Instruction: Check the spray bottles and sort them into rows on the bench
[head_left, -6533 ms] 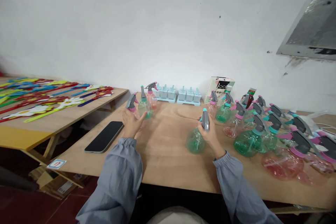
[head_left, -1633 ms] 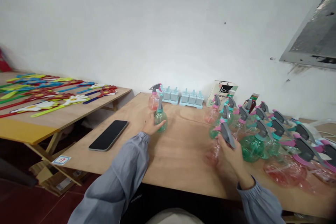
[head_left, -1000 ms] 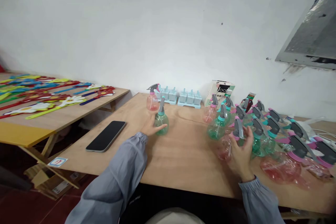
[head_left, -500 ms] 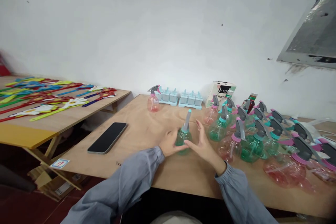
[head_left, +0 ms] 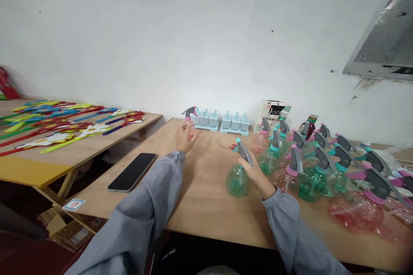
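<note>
At the back left of the table, my left hand [head_left: 183, 139] closes round the body of a pink spray bottle [head_left: 191, 128] with a grey head and pink trigger. My right hand [head_left: 254, 171] is at the neck of a green spray bottle [head_left: 238, 181]; its thumb lies on the near side and its fingertips show beyond the grey head. This green bottle stands on the wooden table, its turquoise nozzle pointing left. Several pink and green spray bottles [head_left: 312, 182] stand close by to the right of my right hand.
Two light-blue ice-pop moulds [head_left: 235, 124] stand along the wall beside a printed box [head_left: 272, 114] and a dark red bottle [head_left: 309, 126]. A black phone [head_left: 133, 172] lies at the left. Colourful hand-shaped clappers [head_left: 93, 129] cover another table [head_left: 35, 167].
My left hand has left the green bottle and reached back left to the pink one. The green bottle has turned, showing its nozzle to the left, with my right hand at its neck.
</note>
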A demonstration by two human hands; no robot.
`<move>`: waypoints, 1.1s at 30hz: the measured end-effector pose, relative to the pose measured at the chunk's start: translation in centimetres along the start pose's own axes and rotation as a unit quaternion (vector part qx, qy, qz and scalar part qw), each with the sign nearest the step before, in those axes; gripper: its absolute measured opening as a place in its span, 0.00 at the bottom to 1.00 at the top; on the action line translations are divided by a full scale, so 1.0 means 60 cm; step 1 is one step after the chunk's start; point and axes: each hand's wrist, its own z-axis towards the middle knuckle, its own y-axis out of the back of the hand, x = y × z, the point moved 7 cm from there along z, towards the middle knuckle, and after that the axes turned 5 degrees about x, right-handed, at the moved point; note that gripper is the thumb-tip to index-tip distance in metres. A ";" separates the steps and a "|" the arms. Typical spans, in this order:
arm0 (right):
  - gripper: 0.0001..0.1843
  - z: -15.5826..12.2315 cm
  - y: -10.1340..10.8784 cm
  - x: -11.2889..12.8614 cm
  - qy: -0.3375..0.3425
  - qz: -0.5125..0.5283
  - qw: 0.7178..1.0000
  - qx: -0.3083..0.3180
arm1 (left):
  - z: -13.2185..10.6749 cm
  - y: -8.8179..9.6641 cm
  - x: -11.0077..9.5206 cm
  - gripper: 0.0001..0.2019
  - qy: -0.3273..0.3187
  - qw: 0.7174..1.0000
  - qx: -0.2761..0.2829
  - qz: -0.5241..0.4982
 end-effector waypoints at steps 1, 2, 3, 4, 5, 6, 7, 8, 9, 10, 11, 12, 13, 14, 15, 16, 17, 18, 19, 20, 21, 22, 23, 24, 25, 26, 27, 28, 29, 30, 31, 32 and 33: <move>0.25 0.002 0.000 0.002 0.004 0.008 1.000 0.003 | 0.026 -0.003 0.022 0.26 0.043 0.998 0.024 0.040; 0.24 0.003 0.000 0.003 0.007 0.013 1.000 0.007 | 0.048 -0.007 0.036 0.27 0.062 0.996 0.044 0.055; 0.23 0.005 -0.001 0.005 0.008 0.014 1.000 0.011 | 0.066 -0.014 0.048 0.28 0.074 0.993 0.066 0.067; 0.21 0.005 -0.002 0.006 0.009 0.013 1.000 0.015 | 0.081 -0.021 0.055 0.29 0.079 0.991 0.083 0.072; 0.19 0.006 -0.004 0.008 0.009 0.010 1.000 0.018 | 0.093 -0.029 0.061 0.31 0.080 0.990 0.094 0.074; 0.17 0.006 -0.006 0.009 0.010 0.007 1.000 0.023 | 0.102 -0.036 0.065 0.32 0.083 0.988 0.103 0.079; 0.16 0.006 -0.008 0.010 0.010 0.004 1.000 0.028 | 0.108 -0.043 0.068 0.33 0.085 0.987 0.110 0.086; 0.16 0.005 -0.011 0.011 0.008 -0.001 0.999 0.032 | 0.111 -0.049 0.069 0.33 0.086 0.985 0.114 0.092; 0.16 0.005 -0.012 0.010 0.005 -0.009 0.999 0.032 | 0.112 -0.054 0.069 0.33 0.084 0.985 0.118 0.099; 0.15 0.004 -0.011 0.009 -0.002 -0.021 0.999 0.025 | 0.110 -0.057 0.068 0.32 0.079 0.984 0.120 0.105; 0.14 0.004 -0.009 0.008 -0.013 -0.036 0.999 0.013 | 0.106 -0.058 0.065 0.31 0.071 0.984 0.120 0.111; 0.15 0.003 -0.006 0.006 -0.025 -0.049 0.998 -0.003 | 0.099 -0.058 0.060 0.30 0.061 0.984 0.122 0.117; 0.16 0.002 -0.003 0.006 -0.036 -0.059 0.997 -0.017 | 0.090 -0.057 0.054 0.29 0.048 0.984 0.124 0.122; 0.18 0.001 -0.001 0.008 -0.042 -0.065 0.997 -0.025 | 0.079 -0.056 0.046 0.28 0.032 0.983 0.129 0.124; 0.18 0.000 -0.001 0.011 -0.043 -0.065 0.997 -0.023 | 0.065 -0.054 0.037 0.28 0.015 0.983 0.136 0.126; 0.18 0.000 -0.003 0.016 -0.039 -0.060 0.997 -0.008 | 0.049 -0.052 0.027 0.27 -0.003 0.982 0.144 0.126; 0.17 0.000 -0.008 0.021 -0.032 -0.050 0.998 0.014 | 0.031 -0.050 0.017 0.26 -0.020 0.980 0.152 0.126; 0.16 0.000 -0.012 0.025 -0.024 -0.039 0.998 0.038 | 0.011 -0.048 0.007 0.26 -0.035 0.979 0.159 0.125; 0.17 -0.001 -0.017 0.027 -0.019 -0.029 0.998 0.059 | -0.011 -0.045 -0.003 0.25 -0.051 0.978 0.162 0.124; 0.17 -0.001 -0.019 0.027 -0.020 -0.023 0.997 0.069 | -0.033 -0.043 -0.013 0.24 -0.068 0.977 0.161 0.120; 0.18 -0.003 -0.017 0.024 -0.027 -0.023 0.997 0.066 | -0.056 -0.040 -0.024 0.24 -0.090 0.977 0.156 0.115; 0.18 -0.004 -0.014 0.021 -0.037 -0.027 0.998 0.050 | -0.079 -0.036 -0.037 0.24 -0.121 0.977 0.144 0.105; 0.18 -0.005 -0.009 0.016 -0.048 -0.034 0.998 0.031 | -0.101 -0.032 -0.048 0.23 -0.149 0.976 0.129 0.098; 0.18 -0.007 -0.006 0.013 -0.057 -0.039 0.997 0.016 | -0.119 -0.029 -0.057 0.23 -0.168 0.975 0.115 0.093; 0.18 -0.008 -0.005 0.012 -0.061 -0.041 0.997 0.012 | -0.134 -0.026 -0.063 0.24 -0.180 0.974 0.103 0.089; 0.18 -0.009 -0.008 0.014 -0.057 -0.036 0.997 0.025 | -0.146 -0.025 -0.067 0.24 -0.183 0.975 0.094 0.087; 0.17 -0.010 -0.013 0.017 -0.048 -0.029 0.997 0.049 | -0.153 -0.024 -0.069 0.24 -0.181 0.976 0.089 0.085; 0.16 -0.010 -0.019 0.021 -0.035 -0.020 0.996 0.075 | -0.157 -0.023 -0.070 0.25 -0.178 0.977 0.087 0.081; 0.17 -0.011 -0.023 0.025 -0.024 -0.013 0.995 0.093 | -0.159 -0.023 -0.071 0.25 -0.177 0.977 0.087 0.076; 0.17 -0.011 -0.024 0.027 -0.017 -0.011 0.995 0.095 | -0.159 -0.023 -0.073 0.25 -0.177 0.977 0.089 0.073; 0.17 -0.011 -0.020 0.027 -0.015 -0.014 0.997 0.079 | -0.158 -0.023 -0.073 0.25 -0.177 0.977 0.091 0.072; 0.16 -0.010 -0.014 0.025 -0.017 -0.023 0.998 0.051 | -0.157 -0.024 -0.074 0.25 -0.176 0.977 0.093 0.074; 0.17 -0.010 -0.006 0.022 -0.021 -0.034 0.999 0.019 | -0.156 -0.025 -0.073 0.25 -0.175 0.977 0.096 0.079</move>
